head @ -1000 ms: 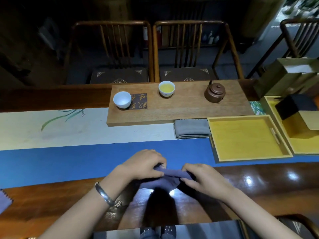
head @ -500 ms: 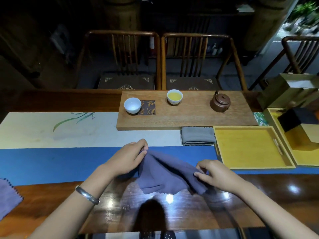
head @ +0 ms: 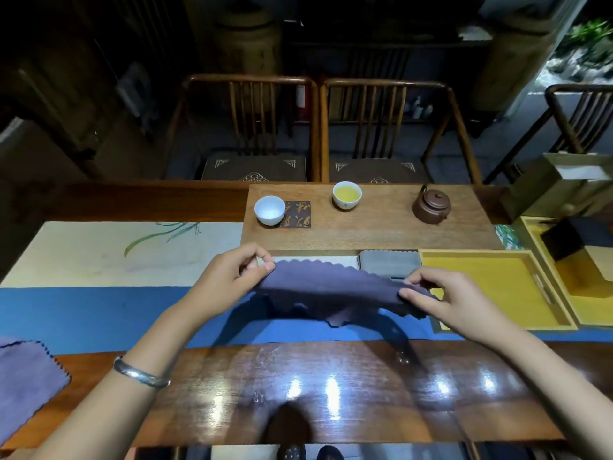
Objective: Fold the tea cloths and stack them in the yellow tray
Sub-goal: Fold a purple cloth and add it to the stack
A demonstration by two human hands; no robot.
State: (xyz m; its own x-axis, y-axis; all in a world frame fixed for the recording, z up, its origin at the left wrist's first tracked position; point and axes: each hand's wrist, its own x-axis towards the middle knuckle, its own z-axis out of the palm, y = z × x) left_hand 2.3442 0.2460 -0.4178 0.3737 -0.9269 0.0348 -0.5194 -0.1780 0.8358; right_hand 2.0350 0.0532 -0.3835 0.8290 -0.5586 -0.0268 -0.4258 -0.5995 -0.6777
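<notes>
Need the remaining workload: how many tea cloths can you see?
3: a purple cloth held between both hands, a folded grey cloth left of the yellow tray, and a purple cloth at the table's left edge, partly cropped.

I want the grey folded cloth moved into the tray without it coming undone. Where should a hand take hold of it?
The grey folded cloth lies flat beside the yellow tray, just behind the purple cloth held between the left hand and right hand. Probably best to come from above and pinch across its whole stack at one short side, all layers together, since the layers lie loose.
</notes>
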